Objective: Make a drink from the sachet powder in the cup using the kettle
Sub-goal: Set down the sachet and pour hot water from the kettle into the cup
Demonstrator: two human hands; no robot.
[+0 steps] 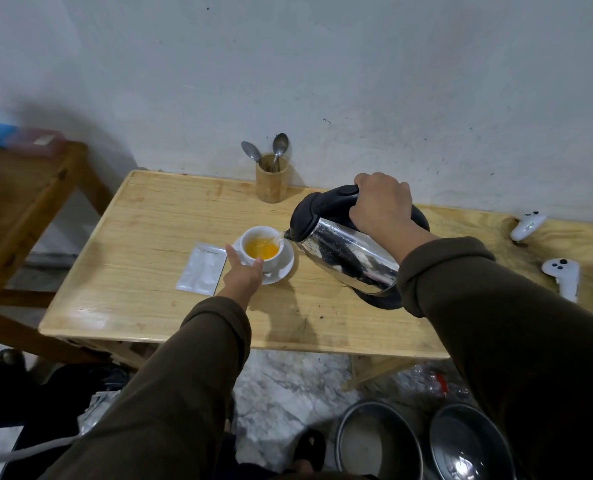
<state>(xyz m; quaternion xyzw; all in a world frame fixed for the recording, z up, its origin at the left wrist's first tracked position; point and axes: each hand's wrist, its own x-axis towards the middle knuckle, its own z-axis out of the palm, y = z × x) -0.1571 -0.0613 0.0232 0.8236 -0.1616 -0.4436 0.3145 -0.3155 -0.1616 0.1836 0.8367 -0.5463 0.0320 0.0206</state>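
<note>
A: Pouring now? Where's the cup?

B: The white ceramic cup (261,246) holds orange liquid, on its saucer (285,266) mid-table (149,220). Left hand (242,276) cradles the cup; right hand (381,206) clenches the tilted steel kettle (343,251)'s black handle.

A: Around it?

B: Flat silvery sachet (202,267) just left; bare wood toward the near edge.

Lighting dim, flat and cool. Soft shadows fall on the table (149,216) below the left hand (241,277) and right hand (381,206). Bright reflections streak the kettle (350,258) body. Wide-angle bending at edges; far-left objects blurred.
</note>
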